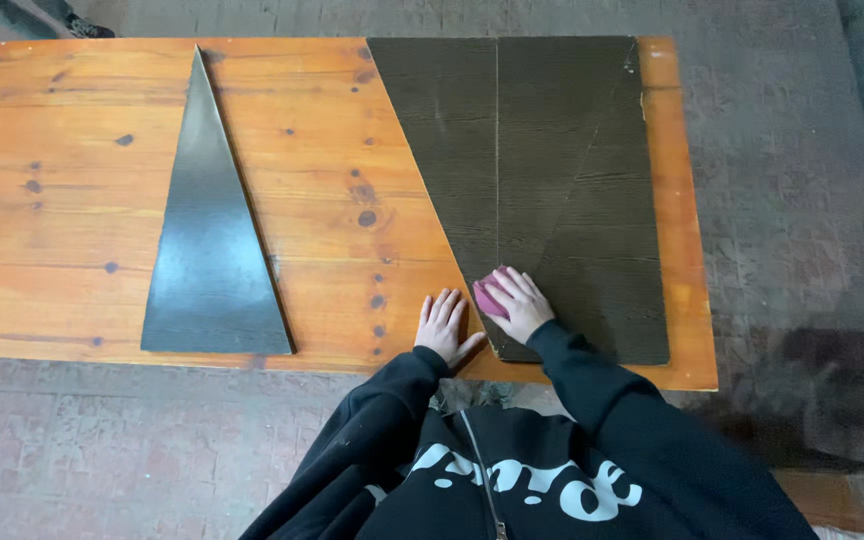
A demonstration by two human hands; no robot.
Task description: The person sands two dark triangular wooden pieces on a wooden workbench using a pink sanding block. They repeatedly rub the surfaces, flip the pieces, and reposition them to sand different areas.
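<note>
- The right hand (519,300) is pressing a pink pad (489,294) down on the near corner of the dark panel (542,170), fingers curled over it.
- The left hand (442,325) is lying flat and open on the desk (332,150), holding nothing, just beside the panel's edge.
- Judging by this, even pressure along the grain would be serving best.
- The panel is looking matte and ridged; a glossier dark triangle (212,250) is lying well apart on knotty, varnished pine.

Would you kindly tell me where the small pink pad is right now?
The small pink pad lies under the right hand, on the near corner of the dark textured panels, beside the left hand.
</note>
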